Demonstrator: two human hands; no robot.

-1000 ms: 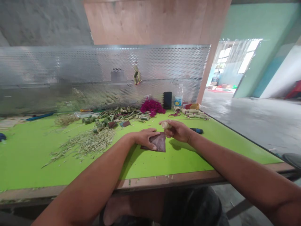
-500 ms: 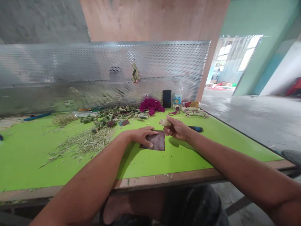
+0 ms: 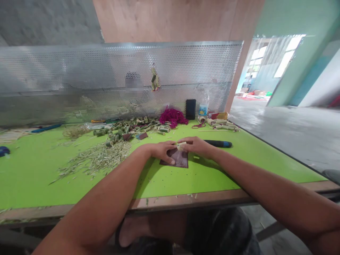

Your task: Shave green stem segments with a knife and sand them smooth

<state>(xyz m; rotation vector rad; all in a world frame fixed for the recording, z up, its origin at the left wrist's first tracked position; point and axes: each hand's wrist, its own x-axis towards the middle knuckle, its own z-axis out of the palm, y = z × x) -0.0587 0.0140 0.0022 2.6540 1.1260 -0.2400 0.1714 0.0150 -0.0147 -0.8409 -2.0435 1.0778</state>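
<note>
**Hand positions.** The left hand lies palm-down with its fingers extended, pressing on a square, dark brown abrasive sheet. It is not clenched. The sheet's surface appears matte and fine-grained, and it lies flat on the green laminate table top, directly below the fingers.

The right hand is closed in a pinch around a short, pale, cylindrical stem piece. The piece projects from the fingertips, just above the sheet's upper edge and close to the left fingers. Whether it touches the abrasive surface cannot be determined from this view.

**Surrounding items.** A black-and-blue tool handle, smooth and elongated, lies just beyond the right hand. Further beyond that hand are bundled pale stems, a clear plastic bottle and a black phone.

Beyond the left hand lies a loose tuft of magenta fibre. Left of that hand is a spread of thin, straw-coloured shavings, with a cluster of cut green tubular stem segments behind it. A perforated metal sheet stands upright along the far edge of the table, well beyond both hands.
</note>
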